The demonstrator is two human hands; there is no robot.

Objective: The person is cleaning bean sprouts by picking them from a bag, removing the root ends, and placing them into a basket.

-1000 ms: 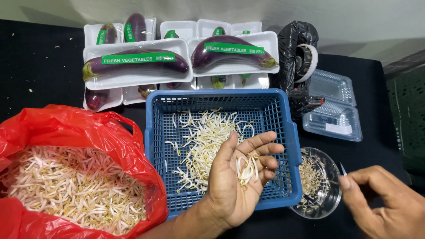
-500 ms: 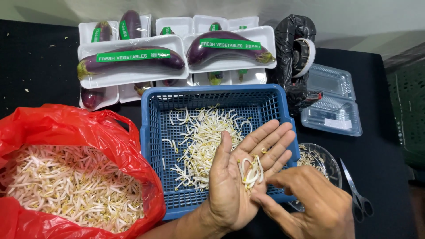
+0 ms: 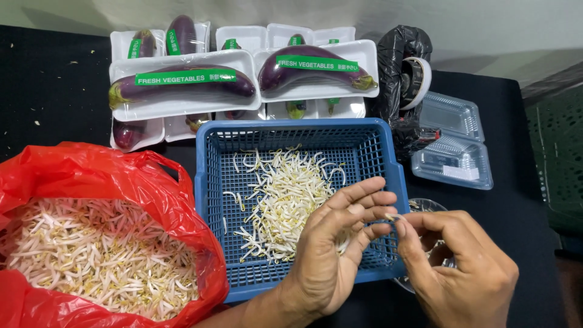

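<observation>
While hands pinch sprouts, blue basket — sprouts, red bag — sprouts

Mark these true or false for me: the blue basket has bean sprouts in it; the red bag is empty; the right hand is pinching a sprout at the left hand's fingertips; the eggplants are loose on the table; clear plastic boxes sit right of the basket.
1. The blue basket has bean sprouts in it. True.
2. The red bag is empty. False: it is full of sprouts.
3. The right hand pinches a sprout at the left hand fingertips. True.
4. The eggplants lie loose. False: they sit wrapped in white trays.
5. Clear plastic boxes sit right of the basket. True.
</observation>
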